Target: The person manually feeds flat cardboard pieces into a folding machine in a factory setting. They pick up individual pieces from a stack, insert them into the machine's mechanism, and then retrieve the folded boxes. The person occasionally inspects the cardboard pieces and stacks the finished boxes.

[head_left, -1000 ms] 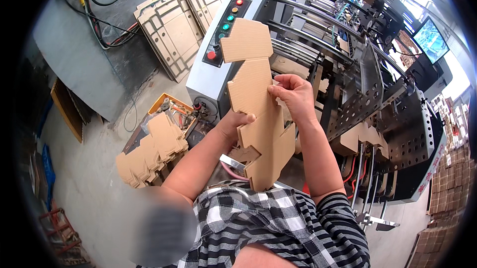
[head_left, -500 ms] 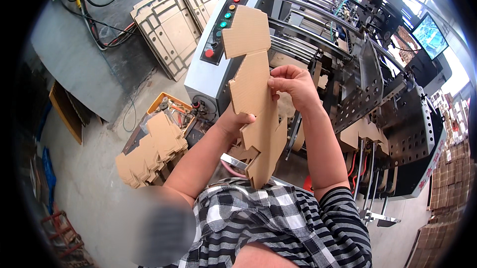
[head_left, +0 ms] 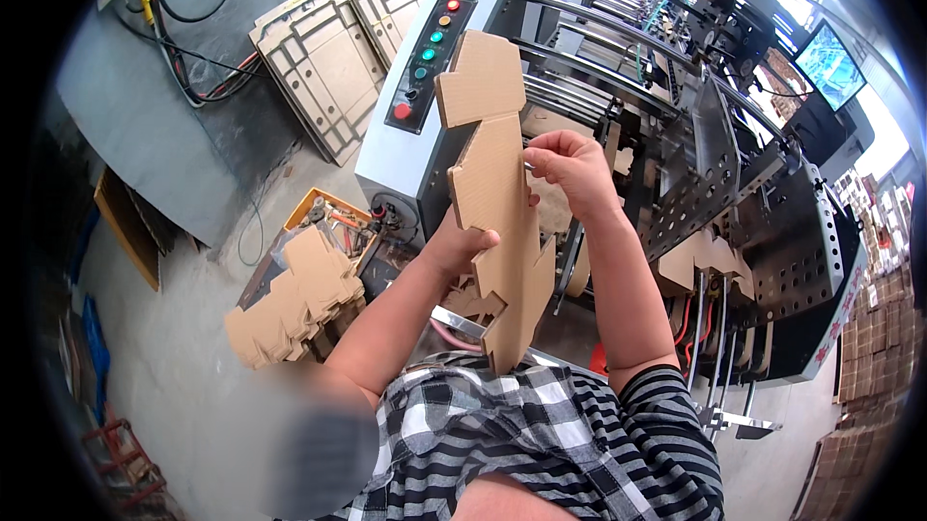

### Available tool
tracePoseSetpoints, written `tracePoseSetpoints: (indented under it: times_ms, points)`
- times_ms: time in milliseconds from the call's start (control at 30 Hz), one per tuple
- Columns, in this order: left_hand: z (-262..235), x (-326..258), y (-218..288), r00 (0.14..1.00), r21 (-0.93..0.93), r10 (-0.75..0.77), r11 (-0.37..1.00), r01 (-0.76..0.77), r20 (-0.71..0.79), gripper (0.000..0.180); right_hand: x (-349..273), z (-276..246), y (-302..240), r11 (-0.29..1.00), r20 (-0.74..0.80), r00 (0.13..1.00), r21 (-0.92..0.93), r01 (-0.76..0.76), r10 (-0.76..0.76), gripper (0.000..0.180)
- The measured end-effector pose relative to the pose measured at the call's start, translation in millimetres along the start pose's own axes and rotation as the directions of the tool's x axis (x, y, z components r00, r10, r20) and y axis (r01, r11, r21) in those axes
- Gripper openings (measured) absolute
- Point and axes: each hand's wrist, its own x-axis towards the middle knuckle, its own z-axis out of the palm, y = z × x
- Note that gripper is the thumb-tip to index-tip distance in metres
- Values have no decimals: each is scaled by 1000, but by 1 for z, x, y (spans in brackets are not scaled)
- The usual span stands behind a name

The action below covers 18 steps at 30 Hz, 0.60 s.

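A brown die-cut cardboard blank point(head_left: 488, 173), with notched edges and a crease near its upper end, stands tilted before my chest. My left hand point(head_left: 463, 246) grips it at its left edge, thumb on the near face and the other fingers mostly behind. At the opposite edge, my right hand point(head_left: 575, 168) has thumb and forefinger pinched together against the cardboard. Whether a small piece sits between those fingertips is hidden. Whether the blank is one layer or several cannot be told.
A stack of cut cardboard blanks point(head_left: 294, 304) lies low at left, beside a yellow crate point(head_left: 307, 207) of tools. Ahead stands a machine with a button panel point(head_left: 431, 62), metal rails and a perforated plate point(head_left: 797, 246). Wooden die boards point(head_left: 323, 77) lean behind.
The cardboard blank's upper end has come lower and tipped slightly toward me. My left hand still holds it, and my right fingertips stay pinched at its right edge.
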Motion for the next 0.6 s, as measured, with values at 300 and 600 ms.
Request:
tracePoseSetpoints:
  times_ms: [300, 600]
  points:
    - [2, 5, 4, 998, 103, 38, 994, -43, 46, 100, 4, -15, 6, 996, 63, 994, 36, -86, 83, 13]
    - [6, 5, 12, 992, 95, 22, 995, -34, 123, 107, 12, -39, 12, 942, 258, 960, 279, -184, 111, 10]
